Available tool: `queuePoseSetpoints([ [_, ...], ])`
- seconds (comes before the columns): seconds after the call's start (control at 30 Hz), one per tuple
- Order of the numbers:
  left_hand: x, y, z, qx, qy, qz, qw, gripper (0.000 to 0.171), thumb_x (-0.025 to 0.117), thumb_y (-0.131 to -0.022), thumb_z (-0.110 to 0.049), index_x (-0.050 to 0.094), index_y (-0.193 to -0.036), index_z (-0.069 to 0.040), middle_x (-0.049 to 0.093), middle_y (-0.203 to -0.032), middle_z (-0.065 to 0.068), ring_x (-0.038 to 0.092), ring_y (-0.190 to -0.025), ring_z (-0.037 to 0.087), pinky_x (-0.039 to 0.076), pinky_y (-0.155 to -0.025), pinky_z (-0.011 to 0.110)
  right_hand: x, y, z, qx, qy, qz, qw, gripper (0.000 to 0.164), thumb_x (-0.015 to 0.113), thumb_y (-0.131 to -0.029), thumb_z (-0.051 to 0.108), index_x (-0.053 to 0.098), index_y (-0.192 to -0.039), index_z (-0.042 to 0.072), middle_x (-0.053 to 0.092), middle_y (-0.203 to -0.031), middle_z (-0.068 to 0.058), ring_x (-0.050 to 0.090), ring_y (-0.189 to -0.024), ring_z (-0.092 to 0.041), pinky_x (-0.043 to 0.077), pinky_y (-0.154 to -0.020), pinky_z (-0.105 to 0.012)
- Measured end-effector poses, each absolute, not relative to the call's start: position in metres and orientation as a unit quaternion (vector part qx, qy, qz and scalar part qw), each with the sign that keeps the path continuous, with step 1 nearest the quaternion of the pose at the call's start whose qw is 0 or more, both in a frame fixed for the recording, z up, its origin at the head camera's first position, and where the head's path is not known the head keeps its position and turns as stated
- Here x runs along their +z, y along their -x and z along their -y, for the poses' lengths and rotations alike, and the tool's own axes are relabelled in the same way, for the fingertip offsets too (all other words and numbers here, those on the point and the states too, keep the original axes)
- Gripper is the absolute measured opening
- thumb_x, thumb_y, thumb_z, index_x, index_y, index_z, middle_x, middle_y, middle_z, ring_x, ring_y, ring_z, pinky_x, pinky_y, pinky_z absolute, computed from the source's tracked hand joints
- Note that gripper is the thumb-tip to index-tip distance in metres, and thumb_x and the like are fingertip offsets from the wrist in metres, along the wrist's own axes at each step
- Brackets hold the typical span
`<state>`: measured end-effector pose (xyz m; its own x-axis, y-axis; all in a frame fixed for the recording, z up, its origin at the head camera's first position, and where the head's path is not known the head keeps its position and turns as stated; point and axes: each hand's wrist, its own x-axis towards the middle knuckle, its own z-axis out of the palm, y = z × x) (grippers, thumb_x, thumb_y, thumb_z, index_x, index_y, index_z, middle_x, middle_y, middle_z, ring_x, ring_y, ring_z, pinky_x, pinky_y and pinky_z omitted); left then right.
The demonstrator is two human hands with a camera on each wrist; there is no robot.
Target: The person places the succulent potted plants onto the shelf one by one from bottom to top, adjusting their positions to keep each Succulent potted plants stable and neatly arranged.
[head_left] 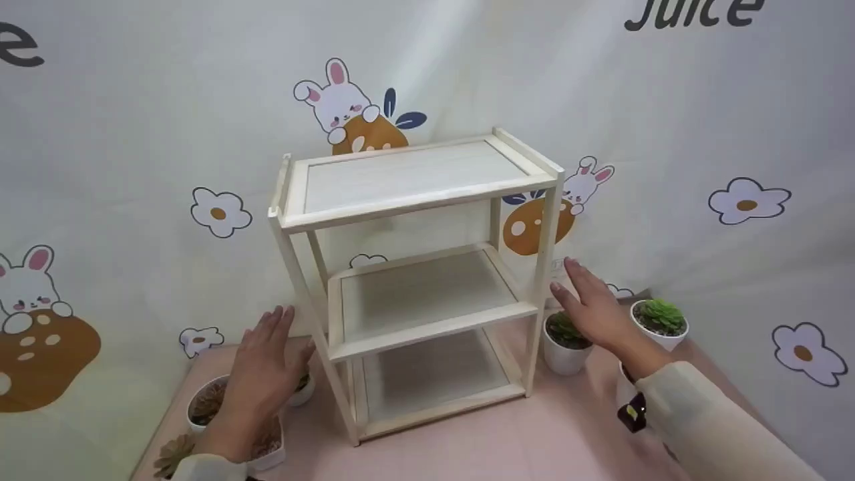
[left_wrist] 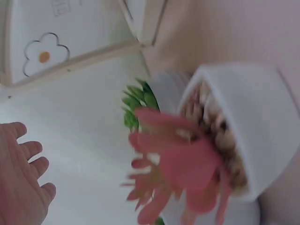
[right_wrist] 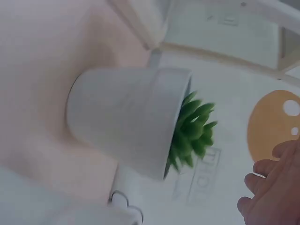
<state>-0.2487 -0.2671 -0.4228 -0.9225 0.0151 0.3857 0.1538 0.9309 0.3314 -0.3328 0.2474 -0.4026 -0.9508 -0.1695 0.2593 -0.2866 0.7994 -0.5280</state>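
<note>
A light wooden three-tier shelf (head_left: 414, 179) stands upright on the pink surface, its tiers holding nothing. My left hand (head_left: 262, 361) is raised beside its left posts, fingers straight and holding nothing. Beneath that hand are small potted succulents, partly hidden; the left wrist view shows a pink one (left_wrist: 190, 157) in an angular white pot (left_wrist: 255, 122). On the other side, my right hand (head_left: 591, 308) hovers near the right front post, fingers extended and nothing held. A green succulent (right_wrist: 192, 133) in a round white pot (right_wrist: 126, 115) sits just below it.
Another green succulent (head_left: 661, 315) in a white pot stands farther right. A brownish succulent (head_left: 175, 454) is at the lower left. Behind everything hangs a pale cloth (head_left: 167, 133) printed with rabbits and flowers. A dark object (head_left: 632, 412) shows at the right sleeve's cuff.
</note>
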Motion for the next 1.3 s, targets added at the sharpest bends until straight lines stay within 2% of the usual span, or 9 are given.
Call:
queuePoseSetpoints([
  [0.17,-0.429,0.235,0.253,-0.228,0.025,0.949,0.216,0.072,0.043,-0.097,-0.055,0.027,-0.151,-0.010,0.027,-0.156,0.015,0.018,-0.144,0.037,0.019,-0.111,0.062,-0.405,0.314,-0.239,0.426,-0.138,0.885,0.125,0.064,0.037,-0.102,0.048,0.011,-0.155,0.024,0.018,-0.160,-0.010,0.015,-0.146,-0.035,0.018,-0.112,-0.062],
  [0.27,-0.432,0.225,0.244,-0.261,0.019,0.937,0.232,0.068,0.046,-0.097,-0.051,0.030,-0.150,-0.011,0.029,-0.155,0.011,0.019,-0.144,0.035,0.020,-0.112,0.060,-0.415,0.298,-0.229,0.502,-0.157,0.836,0.156,0.055,0.041,-0.103,0.034,0.019,-0.153,0.024,0.029,-0.156,-0.006,0.024,-0.144,-0.026,0.027,-0.115,-0.044],
  [0.37,-0.436,0.213,0.234,-0.321,0.022,0.915,0.243,0.059,0.047,-0.098,-0.046,0.037,-0.147,-0.014,0.034,-0.153,0.008,0.025,-0.142,0.032,0.022,-0.112,0.057,-0.429,0.285,-0.219,0.558,-0.182,0.793,0.165,0.051,0.042,-0.103,0.021,0.027,-0.151,0.019,0.038,-0.152,-0.008,0.034,-0.140,-0.021,0.035,-0.108,-0.023],
  [0.43,-0.437,0.206,0.227,-0.371,0.021,0.897,0.238,0.052,0.046,-0.099,-0.043,0.041,-0.144,-0.017,0.040,-0.149,0.006,0.031,-0.140,0.029,0.026,-0.111,0.056,-0.439,0.278,-0.213,0.581,-0.192,0.775,0.157,0.051,0.044,-0.102,0.015,0.030,-0.150,0.016,0.041,-0.149,-0.009,0.040,-0.136,-0.017,0.036,-0.103,-0.014],
  [0.63,-0.443,0.192,0.209,-0.536,0.003,0.824,0.181,0.042,0.041,-0.102,-0.042,0.049,-0.134,-0.016,0.055,-0.134,0.004,0.051,-0.124,0.020,0.043,-0.103,0.044,-0.462,0.271,-0.205,0.622,-0.167,0.759,0.096,0.049,0.049,-0.100,0.015,0.035,-0.147,0.009,0.047,-0.144,-0.009,0.048,-0.126,-0.004,0.041,-0.100,-0.016],
  [0.83,-0.460,0.188,0.201,-0.612,-0.024,0.781,0.121,0.050,0.050,-0.098,-0.042,0.045,-0.136,-0.011,0.052,-0.135,0.010,0.050,-0.125,0.025,0.044,-0.104,0.042,-0.474,0.274,-0.204,0.653,-0.126,0.746,0.044,0.040,0.049,-0.101,0.019,0.048,-0.138,0.003,0.059,-0.131,-0.013,0.056,-0.119,-0.007,0.042,-0.098,-0.017],
  [1.07,-0.484,0.195,0.197,-0.590,-0.029,0.784,0.193,0.038,0.069,-0.090,-0.023,0.059,-0.123,-0.007,0.063,-0.115,0.007,0.059,-0.105,0.012,0.052,-0.090,0.025,-0.486,0.280,-0.202,0.671,-0.120,0.732,0.022,0.037,0.051,-0.100,0.017,0.052,-0.131,-0.004,0.063,-0.122,-0.019,0.062,-0.112,-0.017,0.050,-0.094,-0.027],
  [1.17,-0.485,0.196,0.198,-0.589,-0.034,0.786,0.183,0.035,0.069,-0.089,-0.022,0.061,-0.121,-0.008,0.064,-0.112,0.007,0.059,-0.102,0.010,0.052,-0.087,0.022,-0.489,0.282,-0.202,0.667,-0.113,0.736,0.017,0.039,0.055,-0.098,0.019,0.053,-0.130,-0.005,0.063,-0.121,-0.020,0.063,-0.111,-0.019,0.051,-0.093,-0.028],
  [1.3,-0.484,0.198,0.198,-0.590,-0.044,0.788,0.169,0.034,0.069,-0.089,-0.025,0.063,-0.118,-0.010,0.065,-0.111,0.006,0.060,-0.103,0.015,0.053,-0.088,0.026,-0.491,0.284,-0.202,0.664,-0.108,0.740,0.022,0.041,0.059,-0.096,0.020,0.054,-0.128,-0.004,0.065,-0.119,-0.019,0.064,-0.109,-0.021,0.052,-0.093,-0.032],
])
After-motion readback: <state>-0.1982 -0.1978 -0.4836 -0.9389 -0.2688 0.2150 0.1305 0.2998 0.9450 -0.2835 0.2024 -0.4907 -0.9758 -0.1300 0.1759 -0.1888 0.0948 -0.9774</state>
